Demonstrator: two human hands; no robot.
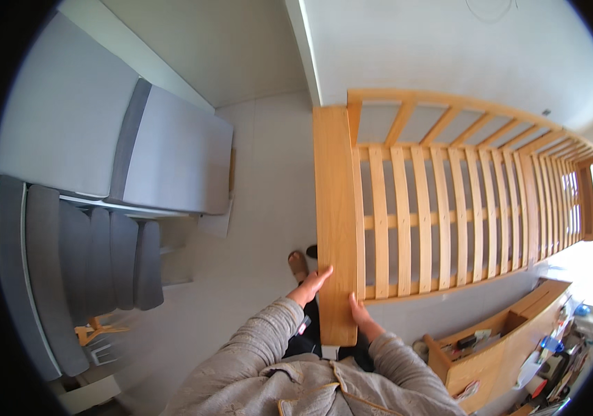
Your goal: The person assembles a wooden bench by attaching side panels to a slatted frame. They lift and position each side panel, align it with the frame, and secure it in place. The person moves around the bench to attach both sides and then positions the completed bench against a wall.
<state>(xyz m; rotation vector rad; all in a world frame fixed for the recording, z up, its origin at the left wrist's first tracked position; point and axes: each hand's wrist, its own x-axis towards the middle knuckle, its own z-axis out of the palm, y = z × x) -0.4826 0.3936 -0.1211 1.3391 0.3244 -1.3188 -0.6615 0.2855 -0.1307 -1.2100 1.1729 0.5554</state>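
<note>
Left hand (310, 288) half-curled, holding left edge of wide wooden board (337, 208); right hand (361, 315) half-curled on opposite edge, underside fingers hidden, curl hard to tell. Board runs between and ahead of both. Slatted frame (422, 220) beyond right hand; grey cushions (82, 104) well left of hands.

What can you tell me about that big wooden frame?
The wooden frame looks like pale, honey-coloured timber: many crosswise slats with gaps between them, a barred railing along its far side, and a wide flat board across the near end. It stretches away to the right. The left hand and right hand touch the board's opposite long edges.
</note>
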